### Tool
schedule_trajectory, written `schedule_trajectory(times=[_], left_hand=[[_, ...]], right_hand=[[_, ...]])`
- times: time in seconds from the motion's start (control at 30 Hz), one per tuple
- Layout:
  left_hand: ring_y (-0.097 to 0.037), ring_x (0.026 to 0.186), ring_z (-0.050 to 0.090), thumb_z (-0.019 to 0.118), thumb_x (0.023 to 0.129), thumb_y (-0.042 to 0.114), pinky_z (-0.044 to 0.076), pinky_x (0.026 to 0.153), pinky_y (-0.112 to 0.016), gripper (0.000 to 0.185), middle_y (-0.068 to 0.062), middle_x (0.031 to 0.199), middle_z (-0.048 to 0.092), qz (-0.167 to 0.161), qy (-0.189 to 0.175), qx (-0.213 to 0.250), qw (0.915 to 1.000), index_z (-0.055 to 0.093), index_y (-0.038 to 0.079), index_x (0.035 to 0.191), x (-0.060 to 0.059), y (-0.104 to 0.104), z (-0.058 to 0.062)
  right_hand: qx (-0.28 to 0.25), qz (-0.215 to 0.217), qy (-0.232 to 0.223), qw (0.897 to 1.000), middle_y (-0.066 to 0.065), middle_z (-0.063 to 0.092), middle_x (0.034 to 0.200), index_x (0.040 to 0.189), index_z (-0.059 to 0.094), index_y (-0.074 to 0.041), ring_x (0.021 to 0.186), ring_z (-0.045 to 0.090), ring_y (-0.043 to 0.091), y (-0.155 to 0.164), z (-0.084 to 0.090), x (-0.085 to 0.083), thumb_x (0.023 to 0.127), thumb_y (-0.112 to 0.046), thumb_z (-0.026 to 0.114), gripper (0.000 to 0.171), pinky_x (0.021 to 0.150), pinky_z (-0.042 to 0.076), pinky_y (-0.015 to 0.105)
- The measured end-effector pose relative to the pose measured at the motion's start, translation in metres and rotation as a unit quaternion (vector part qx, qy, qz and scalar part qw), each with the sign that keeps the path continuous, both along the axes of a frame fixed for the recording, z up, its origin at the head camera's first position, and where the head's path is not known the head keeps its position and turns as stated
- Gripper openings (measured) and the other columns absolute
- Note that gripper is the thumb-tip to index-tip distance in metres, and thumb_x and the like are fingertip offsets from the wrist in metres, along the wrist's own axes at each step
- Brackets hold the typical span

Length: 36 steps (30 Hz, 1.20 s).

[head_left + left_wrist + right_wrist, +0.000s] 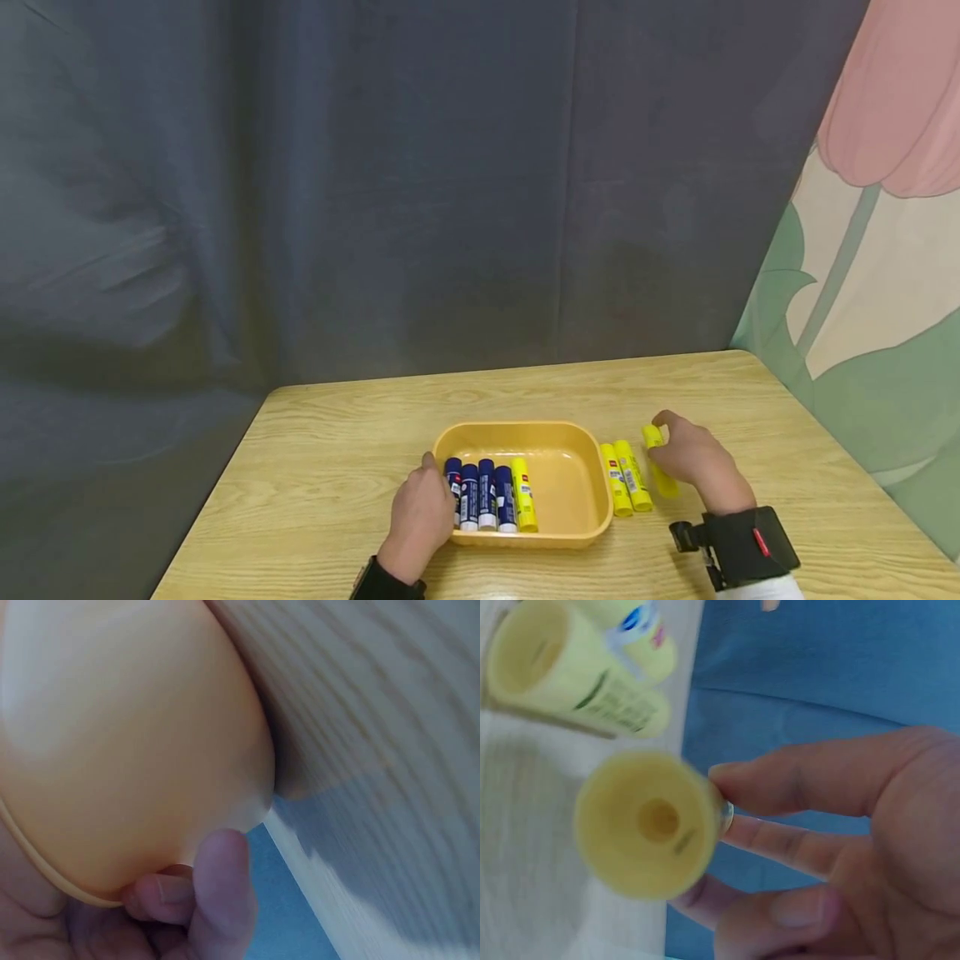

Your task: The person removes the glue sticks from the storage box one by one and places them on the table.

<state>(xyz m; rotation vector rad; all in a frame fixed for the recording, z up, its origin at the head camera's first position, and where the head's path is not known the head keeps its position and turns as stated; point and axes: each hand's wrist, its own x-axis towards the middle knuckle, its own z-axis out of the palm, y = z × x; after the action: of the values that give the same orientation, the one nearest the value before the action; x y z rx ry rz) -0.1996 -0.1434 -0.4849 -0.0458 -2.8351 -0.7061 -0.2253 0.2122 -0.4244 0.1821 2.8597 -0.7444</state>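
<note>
A yellow-orange plastic tray (566, 492) sits on the table, and my left hand (420, 508) grips its left rim. In the left wrist view, fingers curl over the edge of the tray (135, 750). Several dark blue glue sticks (487, 493) and one yellow glue stick (524, 495) lie side by side in its left half. My right hand (697, 460) pinches another yellow glue stick (649, 825) between thumb and fingers, just right of two yellow glue sticks (624, 479) beside the tray. In the right wrist view, its round hollow end faces the camera.
The light wood table (337, 467) has a dark blue-grey curtain (450, 192) behind it. To the right stands a wall with a flower pattern (885, 275). Both wrists wear black straps, the right one (750, 546) above a white sleeve.
</note>
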Motion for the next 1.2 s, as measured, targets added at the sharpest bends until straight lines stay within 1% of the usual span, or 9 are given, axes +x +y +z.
schedule_trajectory(times=[0.17,0.37,0.47,0.6,0.7,0.8,1.0,1.2], left_hand=[[-0.037,0.073,0.069,0.052,0.096,0.005,0.055,0.061,-0.046,0.033,-0.024,0.082,0.064,-0.002,0.001,0.007,1.0000,0.050,-0.018,0.120,0.000,0.000,0.000],[-0.040,0.078,0.069,0.052,0.097,0.006,0.056,0.064,-0.047,0.039,-0.029,0.090,0.066,-0.006,0.003,0.007,1.0000,0.048,-0.020,0.125,-0.002,-0.001,0.001],[-0.040,0.080,0.070,0.051,0.097,0.006,0.057,0.065,-0.047,0.041,-0.030,0.093,0.066,-0.007,0.001,0.004,1.0000,0.047,-0.021,0.128,-0.002,-0.002,0.002],[-0.041,0.082,0.070,0.051,0.098,0.007,0.057,0.068,-0.047,0.042,-0.030,0.095,0.066,-0.005,-0.010,0.005,0.9999,0.047,-0.020,0.129,-0.002,-0.001,0.003],[-0.040,0.082,0.070,0.051,0.098,0.007,0.057,0.067,-0.047,0.041,-0.029,0.094,0.066,-0.003,-0.015,0.004,0.9999,0.047,-0.020,0.128,-0.001,-0.001,0.003],[-0.039,0.081,0.070,0.051,0.098,0.008,0.057,0.067,-0.047,0.040,-0.028,0.093,0.067,-0.001,-0.015,0.000,0.9999,0.048,-0.019,0.128,0.000,-0.001,0.003],[-0.038,0.078,0.070,0.052,0.098,0.009,0.056,0.063,-0.046,0.041,-0.027,0.090,0.067,0.002,-0.007,-0.016,0.9998,0.048,-0.019,0.128,0.000,-0.001,0.004],[-0.038,0.076,0.070,0.052,0.098,0.009,0.055,0.062,-0.045,0.041,-0.027,0.090,0.067,0.005,-0.006,-0.022,0.9997,0.049,-0.018,0.128,0.002,-0.001,0.005]], right_hand=[[-0.002,-0.004,-0.015,1.000,0.037,0.055,0.120,0.134,0.045,0.009,0.085,0.057,0.033,0.007,-0.009,-0.004,0.091,-0.016,0.065,0.053,0.072,0.051,0.047],[-0.001,0.000,-0.020,1.000,0.036,0.055,0.119,0.134,0.045,0.009,0.082,0.055,0.031,0.012,-0.015,-0.007,0.090,-0.014,0.063,0.053,0.068,0.047,0.041],[-0.004,-0.001,-0.027,1.000,0.036,0.055,0.119,0.135,0.044,0.008,0.082,0.055,0.030,0.012,-0.018,-0.008,0.090,-0.014,0.063,0.054,0.068,0.046,0.040],[-0.008,0.005,-0.038,0.999,0.038,0.053,0.123,0.136,0.044,0.008,0.086,0.055,0.033,0.011,-0.023,-0.009,0.090,-0.013,0.063,0.054,0.072,0.048,0.044],[-0.008,0.007,-0.043,0.999,0.039,0.052,0.126,0.136,0.044,0.008,0.089,0.055,0.034,0.011,-0.026,-0.010,0.090,-0.012,0.063,0.054,0.075,0.049,0.048],[-0.008,0.003,-0.045,0.999,0.039,0.051,0.128,0.137,0.044,0.007,0.090,0.055,0.035,0.010,-0.027,-0.010,0.089,-0.011,0.062,0.055,0.076,0.049,0.049],[-0.010,0.003,-0.042,0.999,0.040,0.048,0.131,0.139,0.043,0.006,0.095,0.054,0.038,0.004,-0.024,-0.008,0.089,-0.013,0.063,0.057,0.079,0.049,0.053],[-0.002,0.011,-0.043,0.999,0.040,0.048,0.133,0.141,0.043,0.005,0.096,0.055,0.038,-0.002,-0.019,-0.006,0.089,-0.009,0.058,0.056,0.079,0.048,0.052]])
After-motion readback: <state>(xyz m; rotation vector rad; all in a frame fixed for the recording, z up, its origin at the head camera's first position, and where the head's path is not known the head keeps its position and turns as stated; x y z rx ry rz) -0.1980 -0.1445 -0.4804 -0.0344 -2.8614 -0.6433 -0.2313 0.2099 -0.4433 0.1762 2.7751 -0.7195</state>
